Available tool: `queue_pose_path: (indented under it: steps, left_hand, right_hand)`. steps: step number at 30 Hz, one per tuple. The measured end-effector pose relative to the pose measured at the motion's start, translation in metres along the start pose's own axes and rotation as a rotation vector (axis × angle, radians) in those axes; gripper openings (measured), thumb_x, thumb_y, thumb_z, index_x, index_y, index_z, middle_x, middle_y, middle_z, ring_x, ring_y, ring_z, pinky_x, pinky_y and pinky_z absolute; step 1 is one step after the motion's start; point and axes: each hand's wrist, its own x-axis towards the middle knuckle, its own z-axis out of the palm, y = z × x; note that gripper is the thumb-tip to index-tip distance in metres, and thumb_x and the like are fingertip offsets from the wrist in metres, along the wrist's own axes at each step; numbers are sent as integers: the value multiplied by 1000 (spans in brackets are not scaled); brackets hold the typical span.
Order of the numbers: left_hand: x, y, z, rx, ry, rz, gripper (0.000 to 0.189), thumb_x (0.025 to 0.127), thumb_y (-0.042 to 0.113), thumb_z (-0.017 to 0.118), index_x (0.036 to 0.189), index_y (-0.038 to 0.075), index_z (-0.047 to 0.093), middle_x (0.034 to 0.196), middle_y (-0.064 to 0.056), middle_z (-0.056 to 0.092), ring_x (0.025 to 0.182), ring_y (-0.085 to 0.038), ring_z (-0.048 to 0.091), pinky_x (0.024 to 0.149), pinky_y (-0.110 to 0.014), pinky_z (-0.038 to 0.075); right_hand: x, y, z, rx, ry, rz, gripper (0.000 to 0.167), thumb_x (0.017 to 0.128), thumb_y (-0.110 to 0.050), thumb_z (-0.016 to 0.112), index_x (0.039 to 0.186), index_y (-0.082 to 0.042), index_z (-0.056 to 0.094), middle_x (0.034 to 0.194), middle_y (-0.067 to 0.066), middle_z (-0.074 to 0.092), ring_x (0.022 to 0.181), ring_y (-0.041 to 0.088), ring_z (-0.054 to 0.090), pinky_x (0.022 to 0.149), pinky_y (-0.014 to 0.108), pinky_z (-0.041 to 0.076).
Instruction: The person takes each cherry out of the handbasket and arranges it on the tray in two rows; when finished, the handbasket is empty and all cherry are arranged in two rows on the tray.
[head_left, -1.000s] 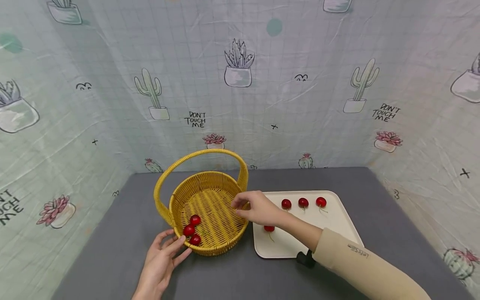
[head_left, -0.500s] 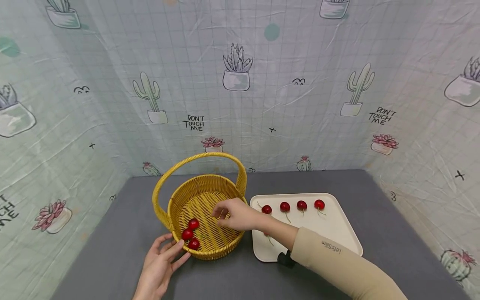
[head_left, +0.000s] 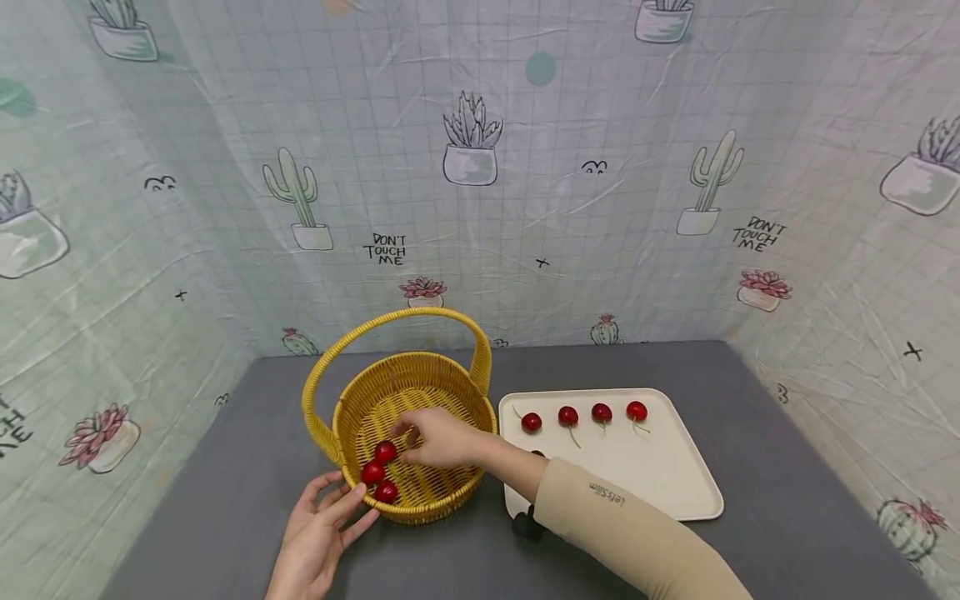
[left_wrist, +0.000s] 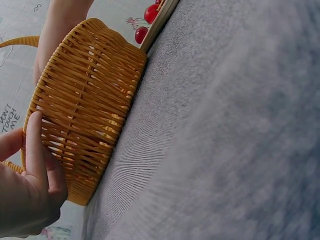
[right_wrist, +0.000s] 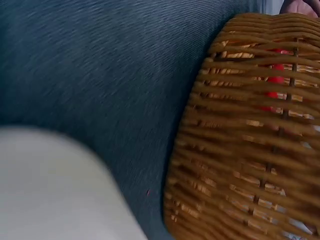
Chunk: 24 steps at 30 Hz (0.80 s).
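A yellow wicker basket [head_left: 411,508] with a tall arched handle stands on the left half of the table. Several red cherries [head_left: 386,492] lie inside, by its near left wall. My left hand [head_left: 318,529] holds the rim there, with the thumb on the rim and fingers against the outer wall [left_wrist: 82,110]. Inside the basket, my right hand [head_left: 438,439] hovers with thumb and forefinger apart, close beside the topmost cherry [head_left: 386,452]. Nothing shows between those fingers. Through the weave in the right wrist view, red cherries [right_wrist: 275,80] show; the right hand is out of that view.
A cream tray [head_left: 667,475] lies right of the basket, with several stemmed cherries [head_left: 567,416] in a row along its far side. My right forearm crosses the tray's left part and hides it. A patterned curtain [head_left: 540,208] encloses the grey table [head_left: 757,450].
My right hand has moved left from the basket's right rim, inside and down to the cherries. My left hand keeps its hold on the rim. The head view has shifted slightly.
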Motion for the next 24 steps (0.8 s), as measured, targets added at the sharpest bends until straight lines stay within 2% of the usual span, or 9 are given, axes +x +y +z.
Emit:
queue_pose_path:
  steps: [8,19,24]
  left_hand:
    - [-2,1,1,-3,1,-3,38,103,8,65,125,17,35,108,-2,53,98,-14,67,96,-42,61]
    - [-2,1,0,-4,10,-5,39,103,8,65,126,17,36,111,-4,52,97,-14,67,96,-43,61]
    - [-3,1,1,-4,10,-5,37,103,8,64,125,16,36,110,-4,52,97,-14,67,95,-42,62]
  right_hand:
    - [7,-4,9,-38,7,36,41,95,-13,76,134,-5,63,129,6,67,117,19,64,90,19,55]
    - [14,0,22,-87,27,34,40,94,-15,77,132,-7,65,125,3,67,109,13,64,87,18,54]
    - [19,-1,25,-81,25,54,42,96,-13,76,135,-6,64,128,5,66,112,13,63,89,19,55]
